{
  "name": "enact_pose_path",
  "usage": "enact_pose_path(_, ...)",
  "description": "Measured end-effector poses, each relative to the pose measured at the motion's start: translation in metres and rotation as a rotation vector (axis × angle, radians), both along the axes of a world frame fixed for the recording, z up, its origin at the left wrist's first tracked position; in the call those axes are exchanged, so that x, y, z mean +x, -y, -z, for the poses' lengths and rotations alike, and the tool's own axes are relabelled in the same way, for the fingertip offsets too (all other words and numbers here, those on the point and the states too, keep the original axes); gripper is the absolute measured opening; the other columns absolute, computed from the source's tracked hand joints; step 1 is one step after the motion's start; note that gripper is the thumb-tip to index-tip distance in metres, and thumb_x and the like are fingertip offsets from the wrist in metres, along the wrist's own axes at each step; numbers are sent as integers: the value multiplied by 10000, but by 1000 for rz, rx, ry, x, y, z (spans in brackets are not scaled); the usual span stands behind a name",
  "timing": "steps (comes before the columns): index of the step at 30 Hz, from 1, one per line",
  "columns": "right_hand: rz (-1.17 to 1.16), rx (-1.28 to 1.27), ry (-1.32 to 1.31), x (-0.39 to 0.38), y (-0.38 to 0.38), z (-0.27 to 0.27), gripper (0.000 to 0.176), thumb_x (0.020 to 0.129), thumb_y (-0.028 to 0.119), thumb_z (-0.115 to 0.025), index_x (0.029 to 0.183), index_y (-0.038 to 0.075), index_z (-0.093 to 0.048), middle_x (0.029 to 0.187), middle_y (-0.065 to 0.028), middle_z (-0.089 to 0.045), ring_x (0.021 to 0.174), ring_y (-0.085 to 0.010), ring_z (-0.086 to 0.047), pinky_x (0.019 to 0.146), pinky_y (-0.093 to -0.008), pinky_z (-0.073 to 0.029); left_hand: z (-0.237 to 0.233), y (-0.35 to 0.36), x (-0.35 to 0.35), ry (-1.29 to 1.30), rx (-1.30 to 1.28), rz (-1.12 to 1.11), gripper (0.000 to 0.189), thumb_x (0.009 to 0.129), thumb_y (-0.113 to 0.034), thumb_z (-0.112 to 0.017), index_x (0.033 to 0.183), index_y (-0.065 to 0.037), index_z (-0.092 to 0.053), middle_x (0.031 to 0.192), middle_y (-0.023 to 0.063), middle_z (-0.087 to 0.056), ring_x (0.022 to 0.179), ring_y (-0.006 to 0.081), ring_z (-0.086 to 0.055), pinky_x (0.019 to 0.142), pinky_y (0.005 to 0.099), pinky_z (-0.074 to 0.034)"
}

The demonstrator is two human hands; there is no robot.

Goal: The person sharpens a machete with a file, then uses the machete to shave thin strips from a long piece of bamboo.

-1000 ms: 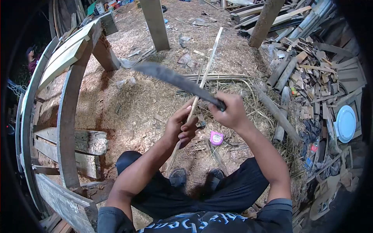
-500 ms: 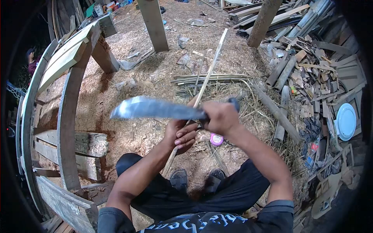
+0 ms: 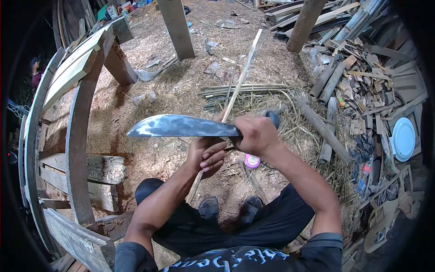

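Observation:
My right hand (image 3: 256,135) is closed round the handle of a machete (image 3: 181,126), whose broad blade points left and lies across a long pale strip of split wood or bamboo (image 3: 245,72). That strip runs from between my feet up and away, slightly to the right. Below the blade, my left hand (image 3: 207,155) wraps its fingers round the strip. Part of the left hand and the strip is hidden behind the blade. Just under my right hand a round pink object (image 3: 252,161) rests on the ground.
A bundle of thin strips (image 3: 244,89) lies ahead on the shavings. Curved timber framing (image 3: 81,145) stands at left. Scrap wood (image 3: 358,86) and a pale blue oval lid (image 3: 403,139) are at right. Two posts (image 3: 177,31) rise ahead. A person (image 3: 36,75) is partly visible far left.
The machete blade, blurred before, is now sharp and sits nearly level. The strip's far end has shifted slightly left. Both hands keep their grips.

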State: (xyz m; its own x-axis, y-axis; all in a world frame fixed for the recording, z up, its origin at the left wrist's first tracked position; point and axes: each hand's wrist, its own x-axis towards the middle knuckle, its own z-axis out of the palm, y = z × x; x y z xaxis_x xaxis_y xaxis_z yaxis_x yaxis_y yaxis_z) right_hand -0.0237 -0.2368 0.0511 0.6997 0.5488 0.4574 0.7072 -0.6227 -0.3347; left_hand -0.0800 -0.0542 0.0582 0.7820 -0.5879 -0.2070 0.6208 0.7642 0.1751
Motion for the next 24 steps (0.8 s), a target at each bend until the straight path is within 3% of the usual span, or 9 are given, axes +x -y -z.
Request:
enact_pose_path(2,-58,-31,7,-1,0,6,152,720,166,-653,682,75,-538,648,-121,-609,602,-300,-640,544,-390,-504,2,0,-1,-4,122,-9,483,1039,-286,-333,1514,-290,-241,453,-44,-302,266,75,-286,239,212,-294)
enact_pose_path(4,-74,0,-8,12,9,-2,181,723,178,-667,672,74,-528,646,-126,-608,607,-300,-642,544,-391,-503,9,-3,-3,-83,-132,19,415,1058,-275,-251,1463,-255,-340,474,-9,-365,305,112,-383,267,248,-371)
enact_pose_path(6,157,-65,2,23,17,-6,114,749,157,-593,670,87,-549,620,-117,-616,565,-287,-652,524,-414,-521,11,-4,-1,2,-147,-7,385,1057,-262,-248,1396,-207,-422,483,-9,-375,305,115,-382,273,239,-372)
enact_pose_path(11,-62,24,21,12,11,0,195,792,225,-630,678,85,-557,618,-121,-615,554,-300,-648,536,-413,-528,2,0,0,-77,21,38,423,1054,-265,-271,1474,-287,-311,431,-43,-289,255,93,-271,240,220,-278)
enact_pose_path(14,201,-63,7,31,30,-10,187,793,214,-623,674,88,-553,638,-111,-624,559,-281,-651,526,-402,-527,-3,-3,-3,80,132,7,466,1052,-255,-273,1516,-274,-230,429,-32,-283,254,94,-267,235,220,-278)
enact_pose_path(18,10,-8,91,19,22,-12,151,784,171,-612,671,83,-567,591,-111,-613,518,-270,-640,498,-377,-525,-6,3,-2,30,235,20,481,1050,-215,-271,1525,-252,-209,432,-32,-276,262,94,-276,236,220,-283)
enact_pose_path(20,29,14,118,35,35,-6,145,768,170,-627,671,80,-568,565,-111,-596,506,-266,-636,496,-386,-525,-6,-1,-4,129,153,33,495,1046,-209,-282,1530,-252,-191,431,-33,-271,265,95,-277,239,219,-287)
enact_pose_path(22,302,-50,87,45,44,-11,129,766,164,-614,672,87,-568,570,-102,-591,519,-251,-638,498,-383,-526,-7,-1,-4,154,144,49,501,1042,-201,-288,1531,-250,-191,428,-31,-268,267,95,-275,242,220,-289)
enact_pose_path(24,260,-42,18,34,37,-9,132,764,166,-611,665,88,-574,582,-112,-601,527,-255,-643,502,-391,-524,-9,3,-4,111,197,56,503,1041,-196,-289,1531,-256,-192,427,-31,-267,270,93,-277,244,223,-294)
